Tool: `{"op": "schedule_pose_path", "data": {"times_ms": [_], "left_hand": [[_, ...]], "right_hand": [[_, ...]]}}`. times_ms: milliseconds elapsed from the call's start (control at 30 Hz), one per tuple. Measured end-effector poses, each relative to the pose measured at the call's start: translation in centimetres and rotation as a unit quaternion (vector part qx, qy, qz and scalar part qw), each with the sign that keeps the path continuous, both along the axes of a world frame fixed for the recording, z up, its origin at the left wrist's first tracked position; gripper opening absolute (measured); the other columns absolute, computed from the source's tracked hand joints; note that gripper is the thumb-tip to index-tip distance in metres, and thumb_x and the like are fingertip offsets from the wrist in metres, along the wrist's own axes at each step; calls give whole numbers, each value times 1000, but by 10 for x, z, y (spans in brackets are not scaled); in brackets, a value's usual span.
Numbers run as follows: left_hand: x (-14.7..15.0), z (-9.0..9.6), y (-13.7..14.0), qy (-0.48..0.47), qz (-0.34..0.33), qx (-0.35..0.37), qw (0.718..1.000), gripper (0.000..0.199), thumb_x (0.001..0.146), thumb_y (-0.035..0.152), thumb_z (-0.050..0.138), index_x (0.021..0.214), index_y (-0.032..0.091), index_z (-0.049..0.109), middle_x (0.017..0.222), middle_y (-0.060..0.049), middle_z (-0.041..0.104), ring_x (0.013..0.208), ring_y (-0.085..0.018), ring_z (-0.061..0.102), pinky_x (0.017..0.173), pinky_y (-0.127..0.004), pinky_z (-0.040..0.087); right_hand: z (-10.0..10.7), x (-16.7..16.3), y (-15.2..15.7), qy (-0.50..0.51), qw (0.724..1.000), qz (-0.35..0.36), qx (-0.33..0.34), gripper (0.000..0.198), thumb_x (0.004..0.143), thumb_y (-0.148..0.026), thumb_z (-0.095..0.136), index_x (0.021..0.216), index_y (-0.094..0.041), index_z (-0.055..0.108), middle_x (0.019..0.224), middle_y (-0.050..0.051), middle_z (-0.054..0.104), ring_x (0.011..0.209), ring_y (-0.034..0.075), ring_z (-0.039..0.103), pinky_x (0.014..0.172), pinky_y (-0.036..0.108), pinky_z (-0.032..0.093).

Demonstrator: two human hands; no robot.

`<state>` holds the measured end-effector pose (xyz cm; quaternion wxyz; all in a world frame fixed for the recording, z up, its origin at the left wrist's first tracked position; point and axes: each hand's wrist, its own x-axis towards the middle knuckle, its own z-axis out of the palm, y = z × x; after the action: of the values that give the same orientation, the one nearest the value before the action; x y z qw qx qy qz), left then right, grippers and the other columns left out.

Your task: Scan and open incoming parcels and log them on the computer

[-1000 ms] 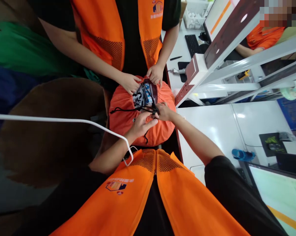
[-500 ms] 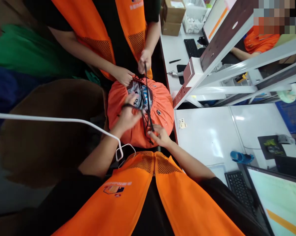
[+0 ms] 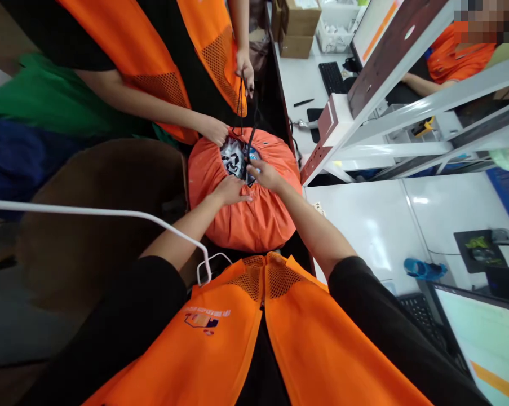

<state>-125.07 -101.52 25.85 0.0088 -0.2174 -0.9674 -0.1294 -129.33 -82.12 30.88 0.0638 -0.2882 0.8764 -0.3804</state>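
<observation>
An orange drawstring bag (image 3: 254, 223) sits in front of me, its gathered mouth partly open. Grey-and-white plastic packages (image 3: 233, 158) show inside. My left hand (image 3: 231, 190) is closed on the near rim of the mouth, thumb lying along the fabric. Just right of it, my right hand (image 3: 266, 175) pinches the black cord (image 3: 251, 144) at the opening. Across from me, a co-worker's hand (image 3: 214, 129) grips the far left rim. That person's other hand (image 3: 244, 70) holds up the cord's far end above the bag.
A white metal tube (image 3: 110, 211) crosses on the left, over a large brown container (image 3: 68, 225). To the right stand a metal frame post (image 3: 342, 113) and white desks (image 3: 351, 225) with a keyboard, monitor and blue bottle (image 3: 425, 269). Another person sits beyond the frame.
My right hand has moved up from the bag's near side to the mouth. My left hand has come down onto the near rim. The co-worker's cord-holding hand has risen.
</observation>
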Motion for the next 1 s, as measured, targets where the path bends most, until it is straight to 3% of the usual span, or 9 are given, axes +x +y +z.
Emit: {"op": "schedule_pose_path", "data": {"times_ms": [67, 133, 300, 400, 533, 700, 800, 933, 1000], "left_hand": [[4, -10, 0, 12, 1, -34, 999, 43, 95, 56, 70, 102, 14, 77, 105, -20, 78, 111, -38, 73, 104, -47, 51], [12, -8, -8, 30, -10, -30, 999, 39, 99, 54, 62, 94, 17, 75, 100, -18, 77, 103, -36, 72, 95, -44, 52], [64, 9, -12, 50, -46, 36, 997, 38, 98, 52, 57, 73, 24, 61, 78, -11, 70, 82, -30, 67, 81, -42, 51], [103, 14, -4, 62, -72, 84, 992, 35, 99, 47, 55, 72, 25, 56, 74, -8, 67, 79, -28, 65, 81, -41, 51], [127, 19, 14, 53, -97, 110, 988, 33, 100, 45, 57, 74, 25, 53, 75, -7, 69, 81, -29, 67, 85, -44, 53], [137, 24, 51, 49, -87, 129, 987, 27, 99, 43, 60, 79, 25, 56, 81, -9, 72, 85, -31, 69, 84, -46, 54], [165, 26, 61, 56, -68, 139, 986, 28, 103, 42, 56, 81, 25, 57, 81, -9, 70, 84, -32, 69, 80, -46, 55], [230, 28, 41, 52, -21, 139, 989, 32, 107, 42, 53, 80, 26, 56, 76, -8, 66, 77, -30, 67, 73, -45, 52], [260, 29, 25, 42, -13, 149, 988, 32, 107, 43, 54, 79, 27, 55, 75, -7, 64, 76, -30, 65, 70, -44, 51]], "right_hand": [[-18, 6, -3, 0, 995, -4, 101, 50, 107, -53, 63, 128, -8, 71, 125, 22, 77, 120, 32, 70, 111, 47, 53], [-33, 11, -2, 5, 992, -14, 125, 57, 104, -49, 69, 139, -5, 65, 136, 26, 72, 131, 36, 66, 118, 51, 48], [-45, 20, 9, 69, 991, -109, 29, 75, 111, -57, 51, 165, -6, 39, 170, 26, 46, 157, 31, 44, 132, 47, 34], [-51, 46, 23, 88, 984, -154, 13, 64, 113, -56, 43, 155, -8, 52, 159, 25, 55, 150, 33, 49, 127, 50, 39], [-57, 88, 42, 144, 986, -29, 82, 50, 112, -51, 48, 137, -15, 70, 146, 21, 63, 141, 36, 54, 122, 53, 43], [-38, 79, 56, 199, 978, 46, 42, 54, 110, -59, 49, 126, -14, 75, 153, 21, 62, 153, 35, 46, 130, 53, 34], [-24, 57, 54, 193, 976, 87, 51, 53, 112, -60, 43, 114, -18, 76, 132, 18, 72, 144, 32, 54, 124, 49, 39], [1, 37, 51, 185, 961, 142, 151, 60, 114, -59, 37, 86, -21, 74, 103, 14, 76, 120, 32, 63, 118, 55, 35], [15, 45, 63, 195, 953, 150, 177, 63, 113, -62, 38, 79, -22, 72, 94, 13, 75, 109, 31, 63, 117, 57, 33]]}}
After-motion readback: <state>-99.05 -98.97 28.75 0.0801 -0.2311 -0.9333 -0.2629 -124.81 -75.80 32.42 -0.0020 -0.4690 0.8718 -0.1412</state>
